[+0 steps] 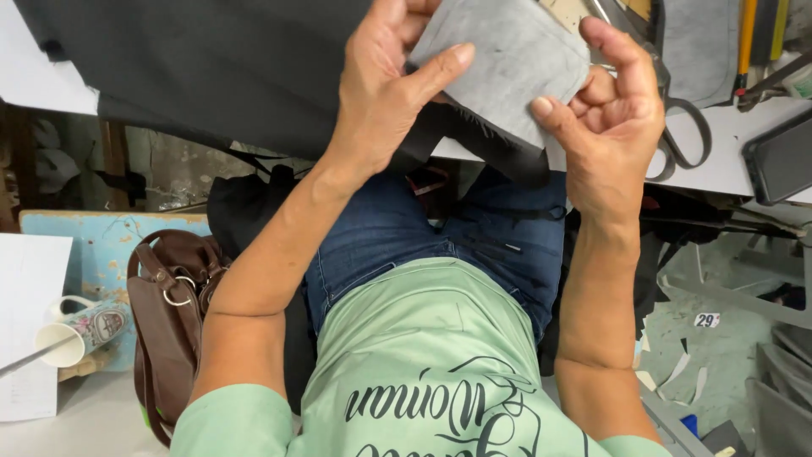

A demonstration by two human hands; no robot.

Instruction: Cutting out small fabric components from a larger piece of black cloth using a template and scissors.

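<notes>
Both of my hands hold a grey piece of stiff felt-like material [506,59] with a frayed black fabric layer [499,140] under its lower edge. My left hand [385,80] grips the piece's left side, thumb laid across its face. My right hand [609,110] pinches the right edge between thumb and fingers. The piece is held up over the white table edge [727,165], above my lap in blue jeans [406,228].
Large black fabric [211,68] drapes off the table at left. Scissors [681,127] lie on the table behind my right hand, a dark tablet-like device [782,156] at far right. A brown handbag [173,313] and a patterned mug [85,330] sit lower left. Scraps litter the floor [702,338].
</notes>
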